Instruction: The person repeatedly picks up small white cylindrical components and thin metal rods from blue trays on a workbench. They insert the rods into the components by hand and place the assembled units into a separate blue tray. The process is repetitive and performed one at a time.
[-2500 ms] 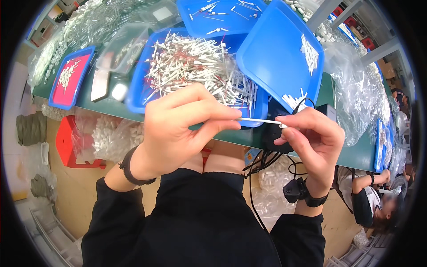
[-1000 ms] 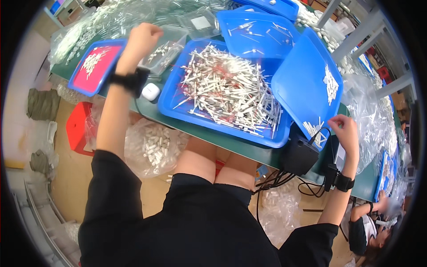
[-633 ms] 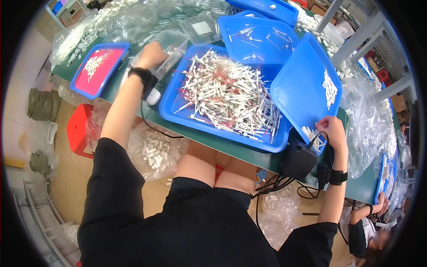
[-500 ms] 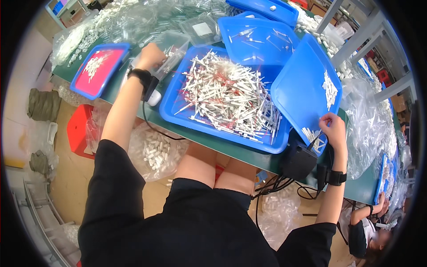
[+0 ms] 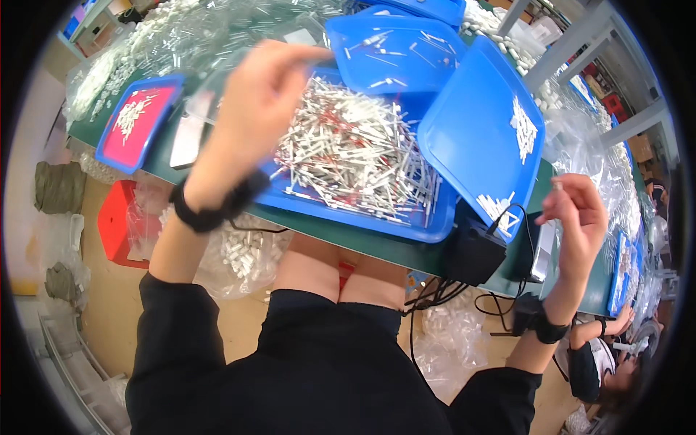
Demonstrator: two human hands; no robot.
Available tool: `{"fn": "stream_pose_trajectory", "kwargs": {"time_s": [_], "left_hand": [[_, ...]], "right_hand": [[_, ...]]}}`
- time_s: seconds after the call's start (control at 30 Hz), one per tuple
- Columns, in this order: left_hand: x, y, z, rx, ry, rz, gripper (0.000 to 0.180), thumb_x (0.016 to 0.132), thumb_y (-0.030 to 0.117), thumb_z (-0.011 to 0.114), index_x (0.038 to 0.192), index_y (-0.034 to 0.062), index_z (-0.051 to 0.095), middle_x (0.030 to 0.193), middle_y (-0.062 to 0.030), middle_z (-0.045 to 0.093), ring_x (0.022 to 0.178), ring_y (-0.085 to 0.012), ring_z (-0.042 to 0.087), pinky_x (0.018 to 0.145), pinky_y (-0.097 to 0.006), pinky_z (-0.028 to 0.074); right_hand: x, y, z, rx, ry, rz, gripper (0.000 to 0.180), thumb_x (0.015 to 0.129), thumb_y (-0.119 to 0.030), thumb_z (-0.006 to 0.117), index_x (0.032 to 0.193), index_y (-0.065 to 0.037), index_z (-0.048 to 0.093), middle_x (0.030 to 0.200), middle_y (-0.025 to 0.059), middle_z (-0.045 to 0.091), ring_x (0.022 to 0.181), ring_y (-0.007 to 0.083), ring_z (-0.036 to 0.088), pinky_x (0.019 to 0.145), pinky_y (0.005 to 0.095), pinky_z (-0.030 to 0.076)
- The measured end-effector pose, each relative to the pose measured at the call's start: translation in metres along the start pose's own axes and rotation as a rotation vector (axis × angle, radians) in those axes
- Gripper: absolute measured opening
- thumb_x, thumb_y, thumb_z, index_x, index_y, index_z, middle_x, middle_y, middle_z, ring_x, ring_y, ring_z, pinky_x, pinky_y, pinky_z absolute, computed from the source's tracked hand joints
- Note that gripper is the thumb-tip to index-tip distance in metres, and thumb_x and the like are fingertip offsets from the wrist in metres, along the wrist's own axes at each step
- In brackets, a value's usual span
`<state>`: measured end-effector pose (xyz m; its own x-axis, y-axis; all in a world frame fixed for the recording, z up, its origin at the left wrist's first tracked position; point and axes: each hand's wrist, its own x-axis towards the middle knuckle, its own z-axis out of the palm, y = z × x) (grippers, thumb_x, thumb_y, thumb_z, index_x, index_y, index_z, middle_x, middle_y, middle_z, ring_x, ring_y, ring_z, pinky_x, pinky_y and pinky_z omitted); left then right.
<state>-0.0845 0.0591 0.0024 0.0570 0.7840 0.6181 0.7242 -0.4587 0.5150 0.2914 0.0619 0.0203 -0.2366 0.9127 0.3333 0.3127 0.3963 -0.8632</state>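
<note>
My left hand is raised over the left edge of a large blue tray, smeared by motion. One finger points right; whether anything is in its grip is unclear. The tray holds a heap of thin white sticks, with red strands among them. My right hand hovers to the right of a tilted blue tray, its fingers bent inward. A tiny pale spot shows at its fingertips, too small to name. Short white pieces lie in two groups on that tilted tray.
Left stands a blue-rimmed tray with a pink base and white pieces. Another blue tray with a few sticks lies behind. A black box with cables sits at the table's front edge. Below left is a red stool.
My left hand has risen from the clear container and moved right, closer to the camera. My right hand has lifted off the tilted tray's lower corner and shifted right. The view has shifted slightly.
</note>
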Motion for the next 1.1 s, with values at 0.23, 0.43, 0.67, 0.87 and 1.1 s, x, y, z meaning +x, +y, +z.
{"fn": "stream_pose_trajectory", "kwargs": {"time_s": [0.23, 0.43, 0.67, 0.87, 1.1], "left_hand": [[-0.025, 0.091, 0.029, -0.555, -0.365, 0.055, 0.030, 0.084, -0.005, 0.052, 0.110, 0.0022, 0.065, 0.083, -0.0089, 0.060, 0.074, -0.0165, 0.058, 0.066, -0.026, 0.046], [-0.025, 0.086, 0.033, -0.553, -0.394, 0.107, 0.034, 0.081, -0.009, 0.052, 0.110, 0.0036, 0.066, 0.085, -0.0095, 0.060, 0.076, -0.0175, 0.060, 0.066, -0.027, 0.047], [-0.027, 0.083, 0.039, -0.503, -0.358, 0.220, 0.036, 0.078, -0.010, 0.054, 0.109, 0.0030, 0.066, 0.084, -0.0094, 0.061, 0.075, -0.0185, 0.060, 0.064, -0.028, 0.048], [-0.028, 0.077, 0.047, -0.457, -0.400, 0.178, 0.030, 0.078, -0.006, 0.060, 0.105, 0.0026, 0.066, 0.084, -0.0092, 0.064, 0.070, -0.0154, 0.061, 0.062, -0.027, 0.049], [-0.027, 0.067, 0.043, -0.443, -0.321, 0.098, 0.022, 0.075, -0.004, 0.066, 0.096, 0.0009, 0.067, 0.082, -0.0090, 0.068, 0.072, -0.0146, 0.066, 0.064, -0.025, 0.051]], "right_hand": [[-0.011, -0.043, 0.068, 0.242, -0.129, 0.029, 0.011, 0.083, 0.001, 0.063, 0.094, 0.004, 0.064, 0.087, 0.0073, 0.065, 0.073, 0.0084, 0.060, 0.056, 0.0193, 0.051], [-0.016, -0.041, 0.064, 0.292, -0.153, 0.097, 0.012, 0.084, 0.000, 0.062, 0.095, 0.005, 0.066, 0.083, 0.0079, 0.066, 0.069, 0.0084, 0.060, 0.054, 0.0188, 0.050], [-0.020, -0.043, 0.063, 0.270, -0.190, 0.165, 0.012, 0.083, 0.000, 0.062, 0.094, 0.003, 0.067, 0.080, 0.0062, 0.065, 0.065, 0.0086, 0.060, 0.051, 0.0199, 0.050], [-0.022, -0.038, 0.078, -0.507, -0.093, -0.399, 0.011, 0.074, -0.001, 0.070, 0.084, -0.005, 0.067, 0.071, 0.0088, 0.063, 0.060, 0.0234, 0.061, 0.056, 0.0289, 0.047], [-0.021, -0.027, 0.080, -0.318, 0.006, -0.124, 0.006, 0.076, -0.005, 0.071, 0.081, -0.005, 0.067, 0.070, 0.0065, 0.065, 0.061, 0.0174, 0.064, 0.056, 0.0232, 0.049]]}}
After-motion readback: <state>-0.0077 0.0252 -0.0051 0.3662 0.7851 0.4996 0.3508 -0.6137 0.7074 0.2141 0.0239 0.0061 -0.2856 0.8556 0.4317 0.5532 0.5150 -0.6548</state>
